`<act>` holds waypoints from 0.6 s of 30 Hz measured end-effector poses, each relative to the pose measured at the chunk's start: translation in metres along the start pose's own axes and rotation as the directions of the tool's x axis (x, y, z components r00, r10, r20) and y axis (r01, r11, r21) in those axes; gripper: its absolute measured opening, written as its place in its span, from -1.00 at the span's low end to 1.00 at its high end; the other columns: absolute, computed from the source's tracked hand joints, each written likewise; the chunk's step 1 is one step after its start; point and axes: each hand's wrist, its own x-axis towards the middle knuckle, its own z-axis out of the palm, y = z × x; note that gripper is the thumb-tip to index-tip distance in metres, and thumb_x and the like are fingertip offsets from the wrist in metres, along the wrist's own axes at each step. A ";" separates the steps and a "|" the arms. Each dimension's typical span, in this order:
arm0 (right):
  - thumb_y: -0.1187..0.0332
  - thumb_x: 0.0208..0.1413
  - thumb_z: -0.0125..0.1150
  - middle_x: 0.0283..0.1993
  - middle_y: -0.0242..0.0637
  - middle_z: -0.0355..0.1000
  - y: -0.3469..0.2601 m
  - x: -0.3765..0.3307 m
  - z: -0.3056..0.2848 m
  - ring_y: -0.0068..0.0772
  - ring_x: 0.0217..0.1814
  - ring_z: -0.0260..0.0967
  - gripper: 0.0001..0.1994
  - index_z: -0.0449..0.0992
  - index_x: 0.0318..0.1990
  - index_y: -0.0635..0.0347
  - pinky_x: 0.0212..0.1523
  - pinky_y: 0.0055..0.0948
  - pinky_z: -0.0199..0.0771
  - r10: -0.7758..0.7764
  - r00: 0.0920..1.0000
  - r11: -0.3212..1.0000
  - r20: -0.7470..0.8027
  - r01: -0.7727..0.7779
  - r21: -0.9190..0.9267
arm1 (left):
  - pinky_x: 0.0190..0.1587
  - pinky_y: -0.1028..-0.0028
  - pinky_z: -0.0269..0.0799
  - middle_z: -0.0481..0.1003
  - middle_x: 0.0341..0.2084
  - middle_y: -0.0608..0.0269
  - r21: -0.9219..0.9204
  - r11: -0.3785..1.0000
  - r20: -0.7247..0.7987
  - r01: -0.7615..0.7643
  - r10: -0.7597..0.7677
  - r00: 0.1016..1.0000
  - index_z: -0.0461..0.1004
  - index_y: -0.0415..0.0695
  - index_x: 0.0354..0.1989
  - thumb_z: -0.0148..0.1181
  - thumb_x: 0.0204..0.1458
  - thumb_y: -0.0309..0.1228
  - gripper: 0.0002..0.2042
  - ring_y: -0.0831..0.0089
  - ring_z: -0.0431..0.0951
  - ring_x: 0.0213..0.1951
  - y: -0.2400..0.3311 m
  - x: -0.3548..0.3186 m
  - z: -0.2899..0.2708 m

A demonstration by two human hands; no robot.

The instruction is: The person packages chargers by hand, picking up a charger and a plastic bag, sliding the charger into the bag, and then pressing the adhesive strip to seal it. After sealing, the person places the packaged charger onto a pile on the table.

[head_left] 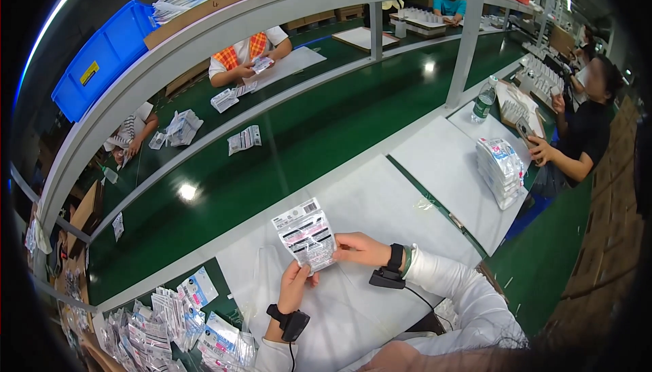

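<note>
Both my hands hold one small flat plastic packet (307, 237) with a white label and black and pink print, lifted just above the white work mat (380, 202). My left hand (296, 285) grips its lower edge from below. My right hand (360, 248) pinches its right side. Each wrist wears a black strap-on device, the right one with a cable. A heap of similar packets (163, 328) lies at my lower left on the green surface.
A green conveyor belt (305, 134) runs across in front of me, carrying a small bundle of packets (244, 140). Other people sit across it and at my right, next to a stack of packets (501, 168) and a bottle (483, 100). A blue crate (102, 56) sits on the overhead shelf.
</note>
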 end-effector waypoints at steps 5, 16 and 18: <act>0.25 0.27 0.07 -0.46 -0.45 0.27 0.002 0.002 -0.003 -0.66 -0.38 0.18 -0.77 0.35 -0.33 0.22 -0.33 -0.55 0.26 0.064 0.990 0.990 0.123 -0.079 0.120 | -0.40 0.55 0.34 0.43 -0.47 0.30 -0.021 1.000 -0.024 -0.014 0.014 1.000 0.35 -0.18 -0.15 -0.12 0.28 -0.24 -0.75 0.55 0.41 -0.47 -0.007 0.001 -0.005; 0.23 0.28 0.06 -0.48 -0.49 0.21 0.004 -0.002 -0.007 -0.63 -0.44 0.10 -0.70 0.29 -0.44 0.23 -0.41 -0.55 0.16 -0.043 0.999 0.998 0.024 0.044 -0.055 | -0.41 0.56 0.38 0.45 -0.41 0.29 0.173 0.984 -0.040 -0.045 0.052 0.998 0.35 -0.19 -0.09 -0.08 0.28 -0.22 -0.72 0.56 0.43 -0.48 -0.017 0.002 -0.012; 0.23 0.28 0.05 -0.48 -0.49 0.21 0.003 -0.001 -0.006 -0.63 -0.43 0.10 -0.69 0.28 -0.44 0.24 -0.40 -0.55 0.16 -0.073 0.997 0.995 0.021 0.074 -0.062 | -0.40 0.56 0.39 0.46 -0.39 0.29 0.178 0.983 -0.051 -0.043 0.053 0.997 0.35 -0.20 -0.09 -0.07 0.27 -0.24 -0.74 0.55 0.44 -0.47 -0.017 0.000 -0.011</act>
